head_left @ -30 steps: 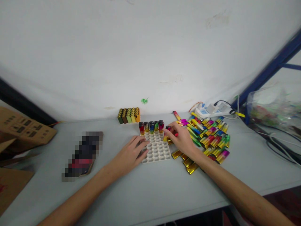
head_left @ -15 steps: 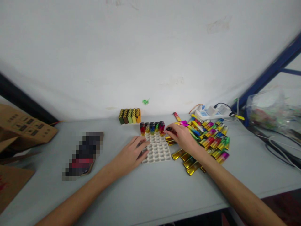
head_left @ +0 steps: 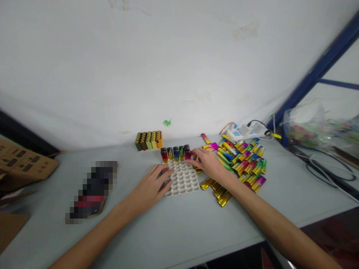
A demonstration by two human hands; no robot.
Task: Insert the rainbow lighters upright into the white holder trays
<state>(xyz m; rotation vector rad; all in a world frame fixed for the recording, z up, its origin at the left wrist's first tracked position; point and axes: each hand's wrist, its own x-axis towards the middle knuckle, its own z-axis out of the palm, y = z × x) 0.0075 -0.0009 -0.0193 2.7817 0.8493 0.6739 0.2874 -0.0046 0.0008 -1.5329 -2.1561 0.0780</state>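
A white tray with rows of round-ended slots lies on the table. Several colourful metallic lighters stand upright in a row along its far edge. My left hand rests against the tray's left side, fingers apart and reaching over the slots. At the right end of the row, my right hand pinches a red lighter, whose lower part is hidden by the fingers and the tray. Just right of the tray, a loose pile of lighters lies partly beneath my right forearm.
A block of upright lighters stands near the wall. At the back right is a power strip with cables, beside a plastic bag. A blurred-out dark object lies left, near a cardboard box.
My right hand has brought a lighter left to the right end of the standing row. My left hand keeps its place at the tray. The whole view has shifted slightly.
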